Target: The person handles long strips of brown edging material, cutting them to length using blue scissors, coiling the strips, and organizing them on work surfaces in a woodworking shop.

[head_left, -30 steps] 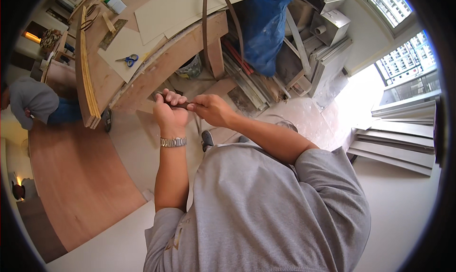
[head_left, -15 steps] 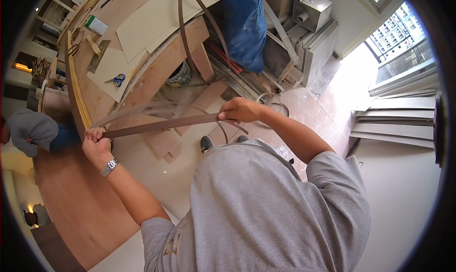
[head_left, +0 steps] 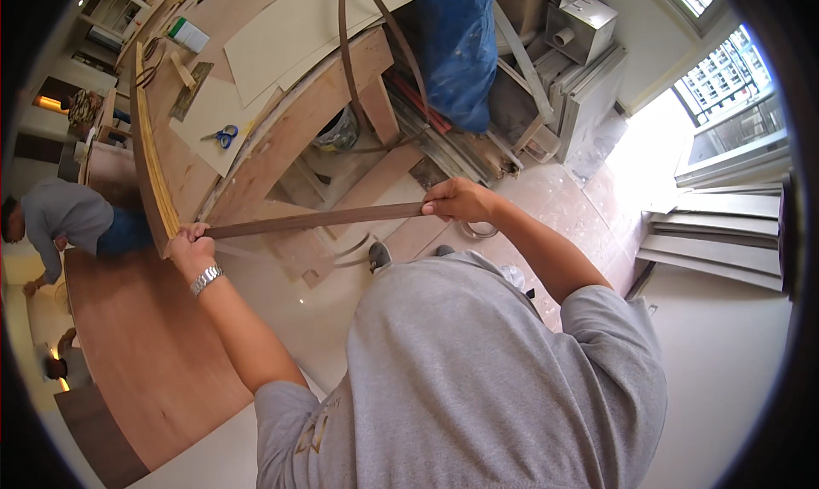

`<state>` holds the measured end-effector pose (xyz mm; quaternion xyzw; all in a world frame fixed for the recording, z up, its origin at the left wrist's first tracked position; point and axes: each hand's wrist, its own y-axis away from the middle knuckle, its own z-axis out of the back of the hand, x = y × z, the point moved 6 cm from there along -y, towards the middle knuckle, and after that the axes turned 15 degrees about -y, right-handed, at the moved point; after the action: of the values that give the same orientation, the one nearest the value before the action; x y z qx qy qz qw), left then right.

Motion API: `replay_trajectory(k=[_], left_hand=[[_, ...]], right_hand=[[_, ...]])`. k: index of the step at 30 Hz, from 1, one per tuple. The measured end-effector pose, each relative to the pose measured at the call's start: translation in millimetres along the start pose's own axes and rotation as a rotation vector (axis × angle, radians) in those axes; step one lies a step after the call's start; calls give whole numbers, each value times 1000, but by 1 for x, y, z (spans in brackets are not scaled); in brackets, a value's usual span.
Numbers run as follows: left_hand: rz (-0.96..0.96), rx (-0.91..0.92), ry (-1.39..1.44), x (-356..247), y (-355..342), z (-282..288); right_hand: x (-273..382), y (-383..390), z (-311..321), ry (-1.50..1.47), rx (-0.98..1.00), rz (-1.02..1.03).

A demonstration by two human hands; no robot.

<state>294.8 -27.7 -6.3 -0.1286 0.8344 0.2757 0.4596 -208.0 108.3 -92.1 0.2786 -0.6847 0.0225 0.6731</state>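
A dark brown strip of edge banding [head_left: 324,219] is stretched nearly straight between my hands in front of my body. My left hand [head_left: 189,248], with a metal watch on the wrist, is closed on its left end, close to the lower end of a curved wooden edge [head_left: 152,160]. The right hand [head_left: 461,201] pinches the strip between thumb and fingers. A faint, blurred length of strip hangs below the left part. More brown strip [head_left: 345,54] loops down over the workbench [head_left: 281,160] from the top of the view.
Blue-handled scissors [head_left: 225,136], pale sheets [head_left: 281,41] and a small white-green box [head_left: 188,35] lie on the bench. Beyond are a blue bag [head_left: 461,58], a bucket [head_left: 339,130] and stacked boards [head_left: 589,96]. Another person [head_left: 68,220] bends at the far left.
My hands and the taut strip have shifted slightly right, as has the whole view. The blurred loose strip has swung from above the held length to below it. The other person's arm now reaches down.
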Motion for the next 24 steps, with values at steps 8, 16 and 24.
replay_trajectory(k=[8,16,24], left_hand=[[75,-180,-76,36,-8,9],[114,-103,-1,41,-14,-1],[157,-39,99,31,-39,22]], right_hand=[[7,-1,6,143,-55,33],[17,3,8,378,-144,157],[41,11,-2,335,-150,215]])
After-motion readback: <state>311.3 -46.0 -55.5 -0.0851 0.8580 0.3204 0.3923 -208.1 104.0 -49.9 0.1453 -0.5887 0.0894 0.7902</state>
